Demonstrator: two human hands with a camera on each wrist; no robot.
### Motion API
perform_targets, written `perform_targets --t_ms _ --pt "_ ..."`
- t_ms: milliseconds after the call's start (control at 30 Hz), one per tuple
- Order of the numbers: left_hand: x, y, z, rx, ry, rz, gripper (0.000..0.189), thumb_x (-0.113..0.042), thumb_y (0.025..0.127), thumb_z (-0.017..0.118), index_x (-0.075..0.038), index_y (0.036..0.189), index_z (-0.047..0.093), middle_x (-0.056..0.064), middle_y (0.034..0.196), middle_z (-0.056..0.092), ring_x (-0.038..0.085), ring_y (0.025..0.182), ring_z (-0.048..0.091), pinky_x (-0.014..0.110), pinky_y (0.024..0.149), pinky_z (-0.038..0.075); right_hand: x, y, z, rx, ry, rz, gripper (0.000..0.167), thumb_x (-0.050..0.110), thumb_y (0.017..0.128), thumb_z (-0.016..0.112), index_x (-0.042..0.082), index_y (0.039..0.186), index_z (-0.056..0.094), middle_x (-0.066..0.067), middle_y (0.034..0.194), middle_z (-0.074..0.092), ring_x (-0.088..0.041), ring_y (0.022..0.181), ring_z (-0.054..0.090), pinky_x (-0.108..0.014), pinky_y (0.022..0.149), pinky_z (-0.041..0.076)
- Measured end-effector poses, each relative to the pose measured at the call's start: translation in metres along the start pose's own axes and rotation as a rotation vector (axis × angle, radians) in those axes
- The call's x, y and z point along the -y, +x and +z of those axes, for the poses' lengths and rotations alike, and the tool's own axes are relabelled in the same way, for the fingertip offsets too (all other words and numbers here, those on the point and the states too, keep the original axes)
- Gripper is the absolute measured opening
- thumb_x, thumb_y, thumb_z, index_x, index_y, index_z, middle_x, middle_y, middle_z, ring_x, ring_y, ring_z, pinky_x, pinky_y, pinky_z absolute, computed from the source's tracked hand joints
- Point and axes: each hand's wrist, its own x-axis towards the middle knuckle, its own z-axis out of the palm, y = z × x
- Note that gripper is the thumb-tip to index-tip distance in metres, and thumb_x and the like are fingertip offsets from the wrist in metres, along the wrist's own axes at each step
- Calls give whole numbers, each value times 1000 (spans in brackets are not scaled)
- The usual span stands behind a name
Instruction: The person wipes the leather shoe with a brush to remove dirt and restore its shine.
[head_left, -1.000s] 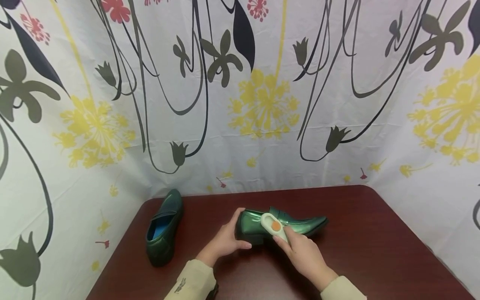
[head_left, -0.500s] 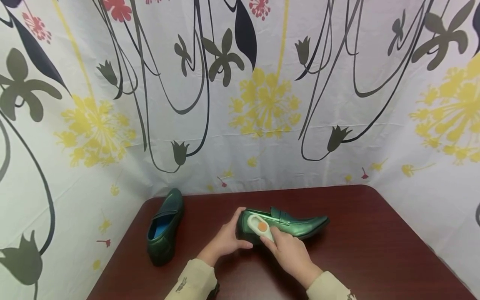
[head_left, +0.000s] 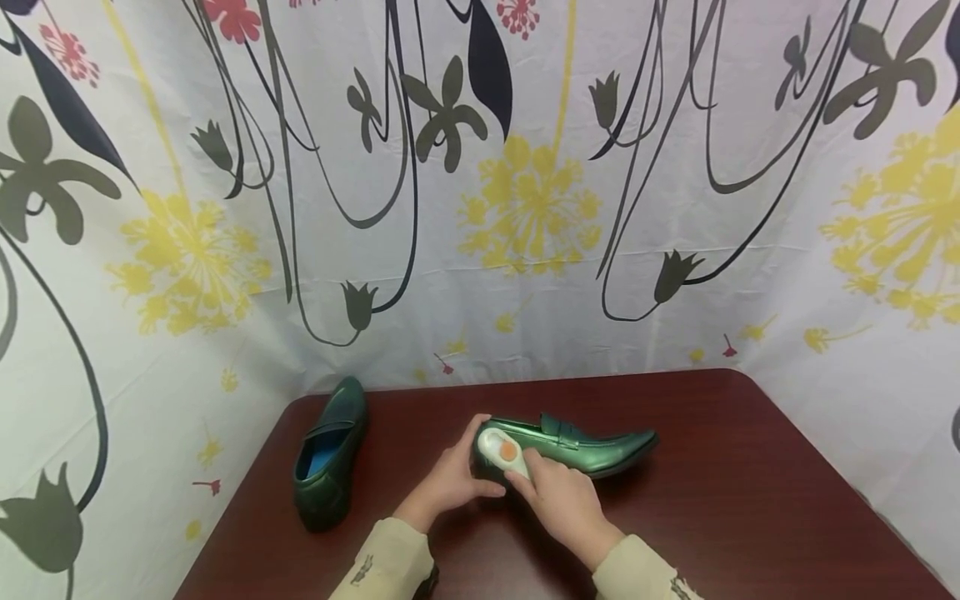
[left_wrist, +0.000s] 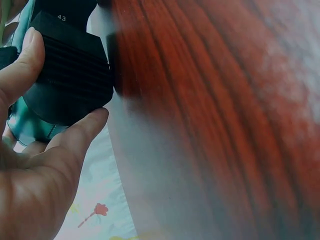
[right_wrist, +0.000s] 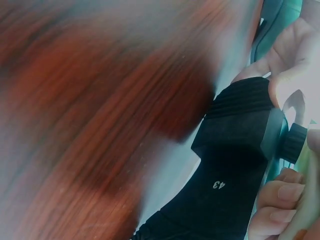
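Observation:
A shiny green loafer (head_left: 603, 454) lies in front of me, toe pointing right. My left hand (head_left: 450, 483) grips it at the heel; in the left wrist view its thumb presses the black ridged heel block (left_wrist: 70, 70) and another finger reaches around the back. With my right hand (head_left: 562, 500) I hold a pale shoe brush (head_left: 491, 442) with an orange spot against the shoe's side near the heel. The brush's dark head (right_wrist: 293, 143) shows at the upper's edge in the right wrist view. The black sole (right_wrist: 215, 200), marked 43, faces my side.
A second green loafer (head_left: 326, 492) with a blue lining stands on the left of the dark red-brown table (head_left: 750, 500), toe away from me. A white curtain (head_left: 450, 225) with printed flowers hangs behind the table and along its sides.
My right hand has slid the brush leftward along the shoe's side, from the middle to the heel. The left hand and the gripped loafer stay almost still.

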Motion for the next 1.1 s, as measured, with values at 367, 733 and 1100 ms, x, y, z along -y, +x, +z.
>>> perform_targets --t_ms 367,733,1100 --pt "7 1 2 -22 10 37 109 -30 70 94 -34 155 27 0 138 60 19 124 58 49 107 44 6 4 7 -25 14 -15 40 58 97 56 19 104 60 2 70 61 -17 53 52 -35 46 36" --pt "4 -1 0 -25 22 23 111 -28 69 95 -34 156 27 -2 139 60 18 124 58 48 107 44 9 4 6 -70 -37 -7 39 57 97 57 19 102 61 2 67 60 -16 50 51 -33 43 34" --pt "4 -2 2 -21 52 13 109 -32 70 94 -35 156 27 1 136 61 18 117 60 42 99 49 -5 -4 0 -75 -47 11 37 57 95 61 20 98 60 6 63 55 -13 49 47 -32 43 33"
